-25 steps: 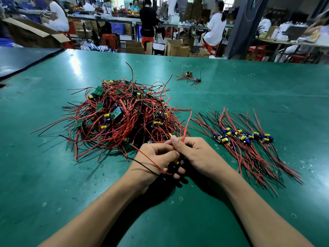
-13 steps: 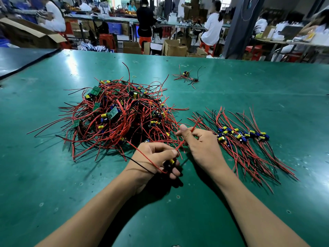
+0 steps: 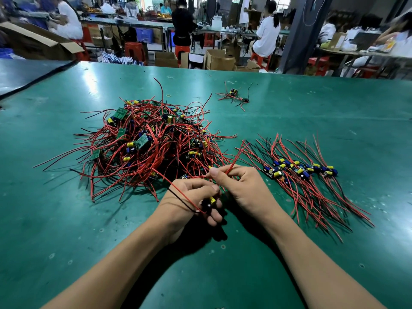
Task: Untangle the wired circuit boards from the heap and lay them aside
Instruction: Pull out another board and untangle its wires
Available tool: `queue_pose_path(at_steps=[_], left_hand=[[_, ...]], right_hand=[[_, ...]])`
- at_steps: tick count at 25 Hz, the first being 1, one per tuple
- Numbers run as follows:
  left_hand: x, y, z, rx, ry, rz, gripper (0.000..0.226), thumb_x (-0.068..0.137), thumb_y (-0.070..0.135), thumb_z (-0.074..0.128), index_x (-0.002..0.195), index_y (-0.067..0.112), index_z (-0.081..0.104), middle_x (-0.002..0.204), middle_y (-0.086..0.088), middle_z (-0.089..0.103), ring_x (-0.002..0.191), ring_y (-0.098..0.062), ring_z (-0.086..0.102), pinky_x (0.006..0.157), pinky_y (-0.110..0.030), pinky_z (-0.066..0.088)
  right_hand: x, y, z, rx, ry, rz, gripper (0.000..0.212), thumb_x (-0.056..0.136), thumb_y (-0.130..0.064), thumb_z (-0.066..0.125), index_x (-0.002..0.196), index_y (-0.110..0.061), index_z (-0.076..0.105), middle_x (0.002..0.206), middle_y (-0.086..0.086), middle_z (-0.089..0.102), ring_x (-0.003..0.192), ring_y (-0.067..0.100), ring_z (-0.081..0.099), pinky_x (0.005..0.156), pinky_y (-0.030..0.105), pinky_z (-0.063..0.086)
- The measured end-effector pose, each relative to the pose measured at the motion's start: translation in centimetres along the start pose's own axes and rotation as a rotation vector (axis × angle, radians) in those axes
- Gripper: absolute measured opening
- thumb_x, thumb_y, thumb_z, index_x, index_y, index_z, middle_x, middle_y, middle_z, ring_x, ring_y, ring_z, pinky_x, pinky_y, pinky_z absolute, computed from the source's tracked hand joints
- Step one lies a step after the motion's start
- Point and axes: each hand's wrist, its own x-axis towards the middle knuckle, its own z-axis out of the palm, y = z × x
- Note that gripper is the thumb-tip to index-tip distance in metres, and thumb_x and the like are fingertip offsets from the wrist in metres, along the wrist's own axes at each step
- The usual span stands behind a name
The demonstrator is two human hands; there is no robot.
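- one wired board sits inside the curled fingers of the left hand, its leads trailing back over the knuckles.
- the right hand pinches a red wire between thumb and forefinger, just beyond the left fingertips (probably the last snag).
- most boards lie tangled in the heap, beyond the left fingers.
- a smaller share lies combed out in a row just outside the right fingers, so the task looks well under half done.

Green table under tangled heap, sorted boards.
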Motion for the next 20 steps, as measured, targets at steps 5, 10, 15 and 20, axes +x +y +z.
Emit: queue_pose_path(at_steps=[5,10,15,20], left_hand=[[-0.2,0.2,-0.2,0.009,-0.053,-0.016,0.023,0.088,0.001,0.061,0.067,0.004,0.069,0.058,-0.019,0.06,0.038,-0.023,0.056,0.036,-0.023,0.045],[-0.3,0.1,-0.2,0.019,-0.074,-0.013,0.023,0.088,0.001,0.062,0.067,0.005,0.07,0.059,-0.019,0.059,0.039,-0.023,0.056,0.037,-0.023,0.046],[-0.3,0.0,-0.1,0.012,-0.087,-0.012,0.019,0.088,0.001,0.062,0.071,0.002,0.069,0.06,-0.019,0.059,0.04,-0.024,0.056,0.038,-0.024,0.046],[-0.4,0.0,-0.1,0.019,-0.107,-0.005,0.02,0.088,0.003,0.063,0.07,0.006,0.072,0.059,-0.017,0.059,0.04,-0.025,0.057,0.038,-0.024,0.046]], right_hand=[[0.9,0.3,-1.7,-0.236,0.202,-0.136,0.034,0.095,-0.033,0.068,0.08,-0.003,0.079,0.084,0.001,0.076,0.084,0.011,0.068,0.076,0.017,0.046],[1.5,1.0,-2.4,-0.381,0.359,-0.187,0.053,0.099,-0.042,0.059,0.08,0.007,0.072,0.061,0.016,0.061,0.059,0.025,0.049,0.067,0.035,0.041],[1.6,0.8,-2.1,-0.293,0.414,-0.094,0.051,0.101,-0.05,0.052,0.077,-0.011,0.076,0.05,0.0,0.045,0.046,0.009,0.034,0.045,0.024,0.026],[1.7,-0.9,-2.6,0.729,0.135,0.395,0.065,0.104,-0.049,0.041,0.056,-0.017,0.069,0.059,-0.005,0.038,0.034,0.004,0.022,0.032,0.017,0.017]])
